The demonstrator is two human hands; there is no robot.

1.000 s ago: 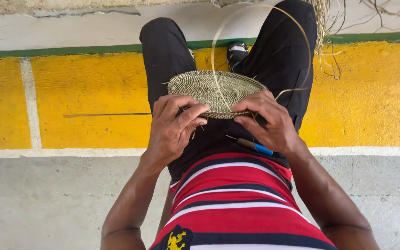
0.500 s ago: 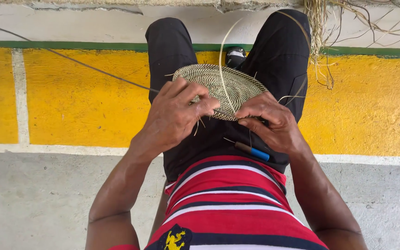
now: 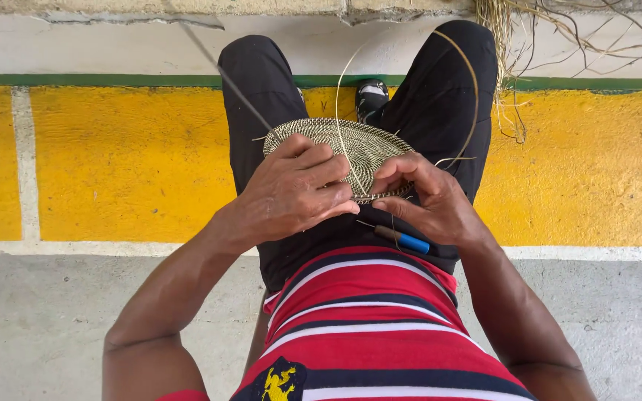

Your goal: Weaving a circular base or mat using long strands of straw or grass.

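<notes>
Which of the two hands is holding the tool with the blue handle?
The right hand. The blue-handled tool sticks out beneath its palm, while its fingers pinch the woven disc. The left hand only grips the disc's near edge.

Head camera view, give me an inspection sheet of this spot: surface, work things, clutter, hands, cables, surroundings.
Surface: the lap, black trousers; grey concrete floor below.
Work things: round woven mat on the lap, a thin pale strand arching up from it.
Clutter: blue-handled tool on the lap by the right hand.
Hands: left hand lies on the mat's near part, gripping it; right hand pinches the near edge.
Cables: nothing seen.
Surroundings: yellow painted band with a green stripe above; dry fibres hang at upper right; one shoe between the knees.
</notes>
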